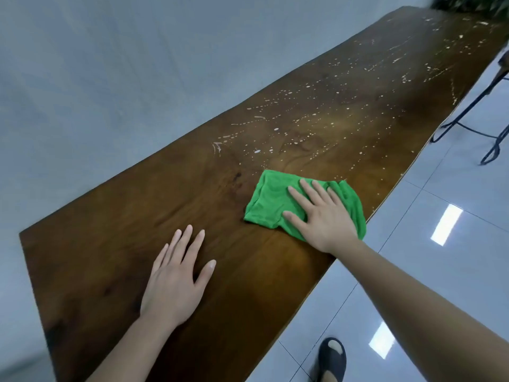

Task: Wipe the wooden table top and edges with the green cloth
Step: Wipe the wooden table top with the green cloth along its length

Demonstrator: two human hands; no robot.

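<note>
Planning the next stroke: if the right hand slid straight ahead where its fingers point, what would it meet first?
The right hand, on the green cloth, would probably first meet white specks on the wooden table.

Bright green cloth (271,199), dark brown table (137,216) flecked with pale spots, glossy white floor tiles (454,271), black sandal (332,357)

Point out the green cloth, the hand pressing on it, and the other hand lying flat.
green cloth (267,201): head view, bare fabric on its left part.
right hand (326,219): head view, back of the hand.
left hand (175,282): head view, back of the hand.
</note>
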